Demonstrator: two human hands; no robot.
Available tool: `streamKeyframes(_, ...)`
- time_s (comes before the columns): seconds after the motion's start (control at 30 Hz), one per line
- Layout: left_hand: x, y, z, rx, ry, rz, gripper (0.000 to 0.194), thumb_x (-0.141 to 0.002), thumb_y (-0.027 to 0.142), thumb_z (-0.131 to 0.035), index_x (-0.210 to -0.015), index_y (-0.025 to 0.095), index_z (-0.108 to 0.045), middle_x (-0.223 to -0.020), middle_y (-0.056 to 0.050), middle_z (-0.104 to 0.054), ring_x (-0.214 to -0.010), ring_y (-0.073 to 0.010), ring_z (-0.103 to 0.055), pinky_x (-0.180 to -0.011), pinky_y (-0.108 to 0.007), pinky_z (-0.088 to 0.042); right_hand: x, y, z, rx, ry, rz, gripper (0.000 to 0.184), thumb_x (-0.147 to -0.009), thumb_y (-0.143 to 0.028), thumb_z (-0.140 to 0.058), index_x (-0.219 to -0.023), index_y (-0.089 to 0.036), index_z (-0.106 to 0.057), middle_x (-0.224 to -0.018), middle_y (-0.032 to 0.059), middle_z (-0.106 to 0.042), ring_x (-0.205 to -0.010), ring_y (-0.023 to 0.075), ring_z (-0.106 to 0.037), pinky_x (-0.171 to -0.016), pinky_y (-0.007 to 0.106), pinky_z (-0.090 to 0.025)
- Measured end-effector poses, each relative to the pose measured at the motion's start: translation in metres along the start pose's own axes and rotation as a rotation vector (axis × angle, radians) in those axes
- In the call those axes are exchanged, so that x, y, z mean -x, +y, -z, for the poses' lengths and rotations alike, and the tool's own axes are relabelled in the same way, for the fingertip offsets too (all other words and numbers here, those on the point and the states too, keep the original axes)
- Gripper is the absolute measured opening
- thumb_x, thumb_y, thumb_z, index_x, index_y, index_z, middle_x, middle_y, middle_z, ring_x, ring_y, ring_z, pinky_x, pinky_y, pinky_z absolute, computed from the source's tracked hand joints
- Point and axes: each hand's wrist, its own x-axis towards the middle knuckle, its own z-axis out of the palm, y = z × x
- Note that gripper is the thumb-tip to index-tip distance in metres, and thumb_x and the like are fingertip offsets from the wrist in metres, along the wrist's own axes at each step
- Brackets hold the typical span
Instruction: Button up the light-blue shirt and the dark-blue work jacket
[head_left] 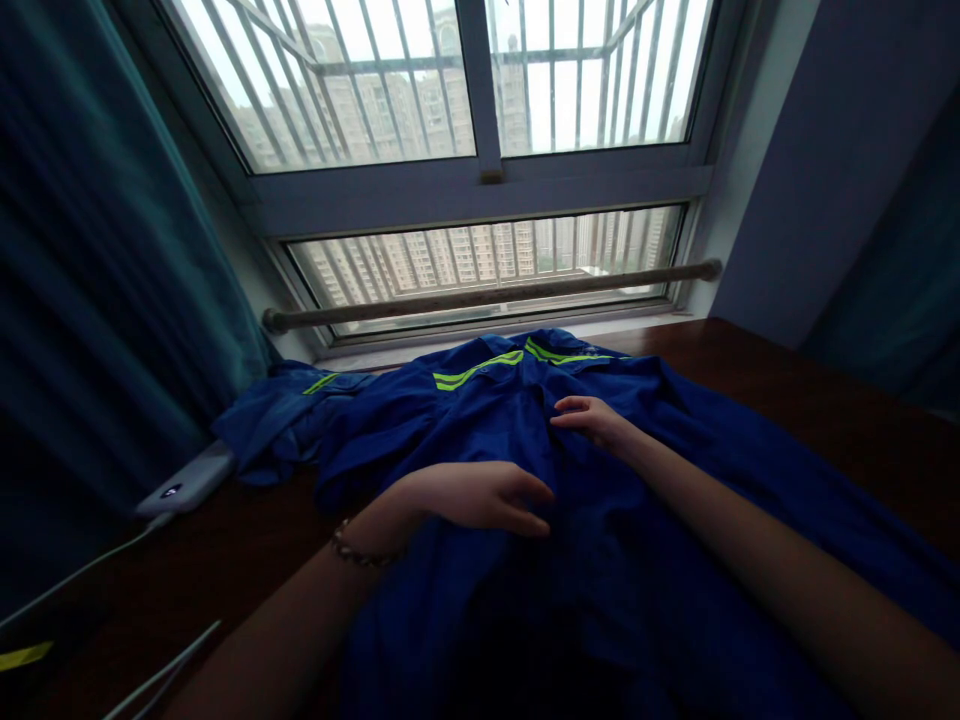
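Observation:
A blue work jacket [487,430] with bright yellow-green stripes across its chest lies spread out, its collar toward the window. My left hand [487,495], with a braided bracelet at the wrist, is over the jacket's front, left of the middle opening. Its thumb and fingers are apart, and nothing shows between them. Farther up, my right hand [592,420] is just right of the opening, fingers loosely bent with a gap between them. It also appears to hold nothing. Whether either hand touches the cloth I cannot tell. The jacket's lower part fades into dark shadow.
A dark brown wooden surface [750,365] carries the jacket. At left are a white power bank [187,480] with a white cable [82,570] and a blue curtain [112,250]. A rail [487,297] crosses before the barred window at the back.

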Motion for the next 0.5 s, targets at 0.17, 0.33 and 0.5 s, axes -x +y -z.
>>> streamKeyframes(0.17, -0.029, -0.034, 0.001, 0.026, 0.609, -0.048, 0.026, -0.081, 0.028, -0.041, -0.083, 0.014, -0.062, -0.074, -0.003, -0.062, -0.069, -0.0129, -0.056, -0.064, -0.021, -0.041, 0.003, 0.002, -0.001, -0.007, -0.078, -0.009, 0.034, -0.044, -0.015, -0.074, -0.074, -0.016, -0.058, -0.058, -0.0022, -0.062, -0.048, 0.0072, -0.052, -0.043, 0.016, -0.036)
streamKeyframes(0.33, -0.06, -0.065, -0.026, -0.077, 0.659, -0.111, 0.014, -0.075, 0.024, -0.051, -0.082, 0.016, -0.06, -0.079, -0.003, -0.059, -0.067, -0.0127, -0.053, -0.063, -0.022, -0.04, -0.004, 0.008, 0.0, 0.008, -0.073, -0.065, 0.027, -0.045, -0.016, -0.07, -0.069, -0.016, -0.058, -0.052, -0.0026, -0.061, -0.035, 0.0043, -0.043, -0.034, 0.016, -0.026)
streamKeyframes(0.5, -0.07, -0.083, -0.04, -0.113, 0.645, 0.012, 0.022, -0.064, 0.023, -0.063, -0.083, 0.016, -0.054, -0.08, -0.002, -0.053, -0.064, -0.0123, -0.048, -0.058, -0.022, -0.038, -0.009, 0.014, 0.002, 0.062, -0.053, -0.076, 0.027, -0.045, -0.019, -0.07, -0.068, -0.016, -0.057, -0.048, -0.0028, -0.059, -0.029, 0.0025, -0.035, -0.03, 0.017, -0.016)
